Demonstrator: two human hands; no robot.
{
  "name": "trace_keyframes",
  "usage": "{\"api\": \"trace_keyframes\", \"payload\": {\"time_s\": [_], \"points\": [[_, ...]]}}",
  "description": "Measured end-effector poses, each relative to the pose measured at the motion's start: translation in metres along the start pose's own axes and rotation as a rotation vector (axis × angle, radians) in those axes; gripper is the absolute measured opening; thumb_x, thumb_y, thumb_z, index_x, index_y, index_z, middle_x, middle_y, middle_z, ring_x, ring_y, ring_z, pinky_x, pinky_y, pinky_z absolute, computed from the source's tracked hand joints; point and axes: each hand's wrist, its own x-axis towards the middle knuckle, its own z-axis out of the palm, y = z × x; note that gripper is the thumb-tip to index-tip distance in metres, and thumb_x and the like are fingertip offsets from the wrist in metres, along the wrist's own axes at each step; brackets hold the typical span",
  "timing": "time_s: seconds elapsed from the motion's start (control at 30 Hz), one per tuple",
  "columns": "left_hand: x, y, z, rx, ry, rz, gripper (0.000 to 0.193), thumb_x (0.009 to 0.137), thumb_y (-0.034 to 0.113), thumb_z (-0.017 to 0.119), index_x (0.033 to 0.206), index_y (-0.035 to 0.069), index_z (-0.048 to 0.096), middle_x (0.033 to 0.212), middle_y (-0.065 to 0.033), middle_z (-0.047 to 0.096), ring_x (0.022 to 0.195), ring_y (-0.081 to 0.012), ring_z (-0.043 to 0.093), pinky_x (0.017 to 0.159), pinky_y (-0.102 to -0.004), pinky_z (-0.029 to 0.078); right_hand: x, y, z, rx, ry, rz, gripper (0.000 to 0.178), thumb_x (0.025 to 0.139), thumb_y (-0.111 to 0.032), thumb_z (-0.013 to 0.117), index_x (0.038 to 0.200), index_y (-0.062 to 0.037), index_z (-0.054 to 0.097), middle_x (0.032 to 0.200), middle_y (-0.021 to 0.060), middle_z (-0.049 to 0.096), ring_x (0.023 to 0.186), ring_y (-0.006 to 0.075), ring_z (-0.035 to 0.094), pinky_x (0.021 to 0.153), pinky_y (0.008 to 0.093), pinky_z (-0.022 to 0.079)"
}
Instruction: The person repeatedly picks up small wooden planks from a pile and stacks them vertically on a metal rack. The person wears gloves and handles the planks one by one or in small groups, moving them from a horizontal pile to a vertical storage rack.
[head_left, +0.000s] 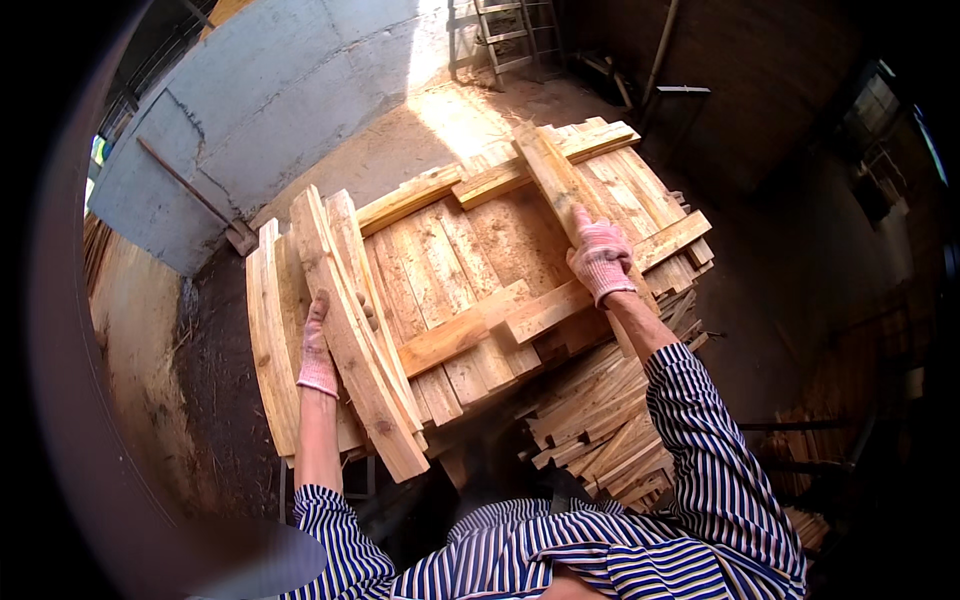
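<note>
My left hand (317, 352), in a pinkish knit glove, is closed round a few long wooden boards (352, 335) at the left of a board stack; its fingertips show on their far side. My right hand (602, 256), gloved likewise, grips a single wooden board (550, 178) at the right, with one finger lying along its top. That board slants across two rows of crosswise slats, a far slat (490, 184) and a near slat (550, 312). Beneath them lies a layer of pale boards (430, 262) set side by side, dusted with sawdust in the middle.
Below the stack's near right side is a pile of cut wood strips (610, 415). A long-handled tool (190, 185) leans on the blue-grey wall (290, 100) at the left. A ladder (503, 38) stands at the back, near a sunlit patch of floor (455, 115).
</note>
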Motion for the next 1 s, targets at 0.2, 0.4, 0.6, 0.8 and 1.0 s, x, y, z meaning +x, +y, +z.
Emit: {"api": "trace_keyframes", "payload": {"time_s": [0.2, 0.4, 0.6, 0.8, 1.0], "points": [[0.009, -0.006, -0.036, -0.171, -0.029, 0.007, 0.081, 0.091, 0.068, 0.064, 0.126, -0.004, 0.060, 0.103, -0.0216, 0.072, 0.085, -0.0342, 0.075, 0.074, -0.0473, 0.065, -0.047, -0.094, -0.013, 0.247, -0.153, -0.011, 0.090, 0.083, -0.038, 0.081, 0.158, -0.0325, 0.033, 0.138, 0.0163, 0.058, 0.124, 0.0366, 0.061, 0.094, 0.0544, 0.056], [0.012, -0.009, -0.045, -0.046, 0.185, 0.200, 0.079, 0.093, 0.072, 0.057, 0.130, 0.002, 0.062, 0.106, -0.0140, 0.074, 0.083, -0.0258, 0.073, 0.077, -0.0408, 0.063, -0.073, -0.239, 0.031, 0.267, -0.294, -0.372, 0.065, 0.101, -0.052, 0.058, 0.158, -0.0264, 0.039, 0.124, 0.0141, 0.066, 0.108, 0.0266, 0.066, 0.087, 0.0390, 0.059], [0.016, -0.015, -0.008, 0.147, 0.278, 0.198, 0.084, 0.094, 0.067, 0.061, 0.150, 0.006, 0.049, 0.147, -0.0110, 0.055, 0.133, -0.0225, 0.053, 0.115, -0.0380, 0.041, -0.078, -0.248, 0.038, 0.771, -0.181, -0.581, 0.080, 0.098, -0.063, 0.055, 0.159, -0.0147, 0.037, 0.142, 0.0242, 0.058, 0.131, 0.0381, 0.057, 0.106, 0.0458, 0.049], [0.036, -0.023, 0.010, 0.133, 0.450, 0.184, 0.059, 0.101, 0.051, 0.063, 0.138, 0.006, 0.060, 0.130, -0.0091, 0.065, 0.124, -0.0220, 0.058, 0.104, -0.0353, 0.048, -0.111, -0.232, -0.013, 0.977, -0.162, -0.545, 0.094, 0.081, -0.027, 0.079, 0.161, -0.0124, 0.033, 0.152, 0.0229, 0.052, 0.140, 0.0320, 0.052, 0.115, 0.0373, 0.043], [0.051, -0.007, -0.011, -0.001, 0.100, 0.050, 0.051, 0.109, 0.047, 0.043, 0.126, 0.001, 0.060, 0.117, -0.0271, 0.070, 0.097, -0.0351, 0.073, 0.086, -0.0491, 0.062, -0.043, -0.198, 0.038, 0.468, -0.118, -0.277, 0.077, 0.092, -0.038, 0.070, 0.159, -0.0235, 0.036, 0.136, 0.0261, 0.058, 0.120, 0.0393, 0.063, 0.100, 0.0485, 0.053]]}}
